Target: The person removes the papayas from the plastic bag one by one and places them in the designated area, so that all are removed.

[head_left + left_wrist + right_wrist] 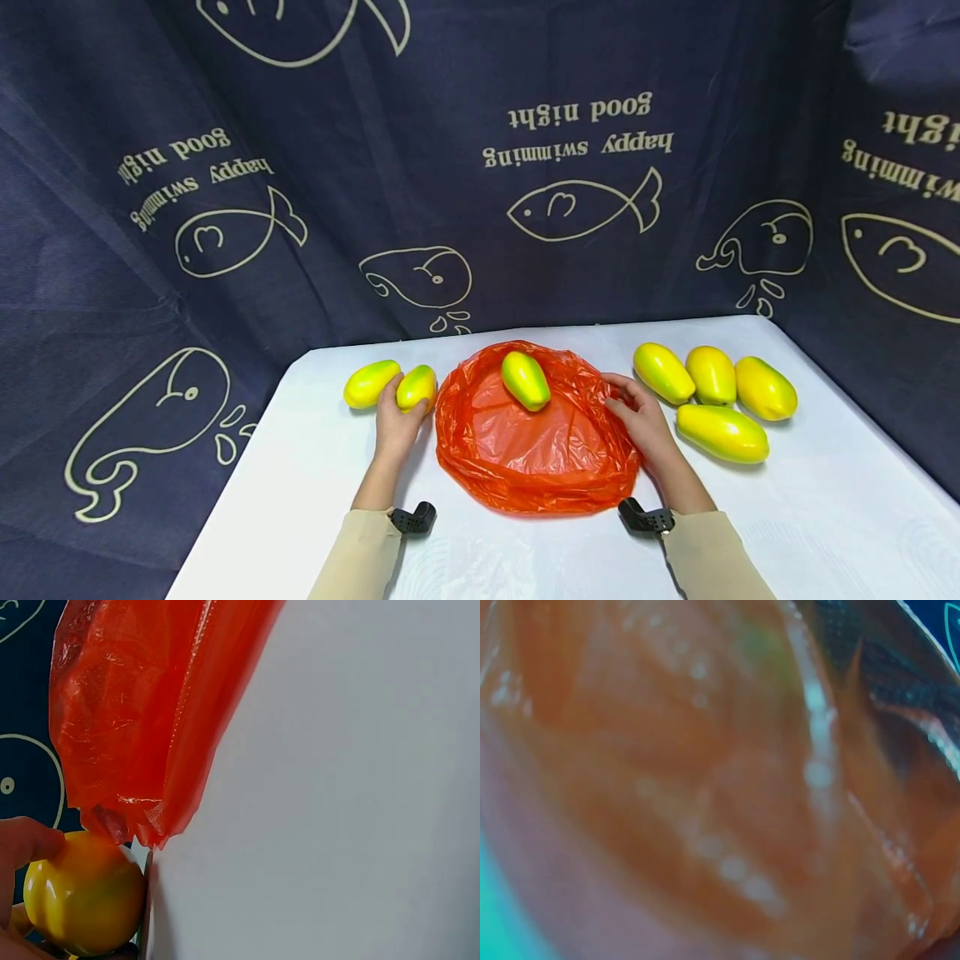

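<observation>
My left hand [399,421] grips a yellow-green papaya [417,388] on the left of the table, thumb and fingers around its sides; in the left wrist view the papaya [86,894] shows its rounded end. A second papaya [371,384] lies just left of it. The red plastic bag [517,450] is spread open in the middle, its rim bunched into a ring. One papaya [526,381] lies inside, toward the back. With thumb and fingers, my right hand [643,419] holds the bag's right rim. Blurred red film [667,787] fills most of the right wrist view.
Several more papayas [712,377] lie grouped at the back right, beside my right hand, one [722,433] in front of the others. The white table [300,517] ends at a dark blue curtain [420,167] printed with fish and whales.
</observation>
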`<state>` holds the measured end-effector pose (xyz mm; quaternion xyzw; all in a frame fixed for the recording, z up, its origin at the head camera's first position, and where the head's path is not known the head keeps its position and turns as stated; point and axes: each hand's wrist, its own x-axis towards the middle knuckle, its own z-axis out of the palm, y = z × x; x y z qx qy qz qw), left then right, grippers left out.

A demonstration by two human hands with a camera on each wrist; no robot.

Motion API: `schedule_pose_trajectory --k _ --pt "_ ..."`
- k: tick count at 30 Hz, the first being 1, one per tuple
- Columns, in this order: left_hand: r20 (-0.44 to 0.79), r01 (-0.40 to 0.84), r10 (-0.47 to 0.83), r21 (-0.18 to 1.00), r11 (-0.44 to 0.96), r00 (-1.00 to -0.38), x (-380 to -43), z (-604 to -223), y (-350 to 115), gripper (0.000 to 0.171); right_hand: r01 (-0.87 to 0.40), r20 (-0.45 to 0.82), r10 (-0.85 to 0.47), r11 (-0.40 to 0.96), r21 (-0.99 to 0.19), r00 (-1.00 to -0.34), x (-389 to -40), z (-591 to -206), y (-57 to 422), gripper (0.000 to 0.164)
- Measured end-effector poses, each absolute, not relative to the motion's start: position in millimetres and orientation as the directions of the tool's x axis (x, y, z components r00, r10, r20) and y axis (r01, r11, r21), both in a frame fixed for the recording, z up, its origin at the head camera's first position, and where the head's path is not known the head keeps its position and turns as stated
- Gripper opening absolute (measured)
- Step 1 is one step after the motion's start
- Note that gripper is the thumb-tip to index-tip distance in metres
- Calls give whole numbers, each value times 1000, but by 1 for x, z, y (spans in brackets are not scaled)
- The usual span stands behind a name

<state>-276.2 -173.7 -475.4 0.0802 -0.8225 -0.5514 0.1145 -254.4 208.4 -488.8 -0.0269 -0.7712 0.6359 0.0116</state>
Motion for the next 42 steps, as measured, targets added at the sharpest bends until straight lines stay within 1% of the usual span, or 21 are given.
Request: schedule_pose_trajectory --k 5,12,19,27,42 --pt "84 -20 -262 929 369 -961 -276 -475 -174 69 28 -17 58 191 -981 -998 -254 -489 209 48" --pt "156 25 -301 917 398 -941 -274 -474 -173 67 29 -20 56 180 -983 -998 -254 -488 208 47" --pt "135 16 -290 926 377 -947 -273 -470 -174 69 33 -23 58 181 -983 -998 -253 -487 208 47" --pt "113 -17 -307 920 391 -945 -275 -470 -175 68 21 -11 52 187 -982 -999 -253 -488 208 47" --pt "132 -16 -332 913 408 -934 -272 -459 -176 66 36 -28 52 168 -985 -998 -254 -488 208 46"
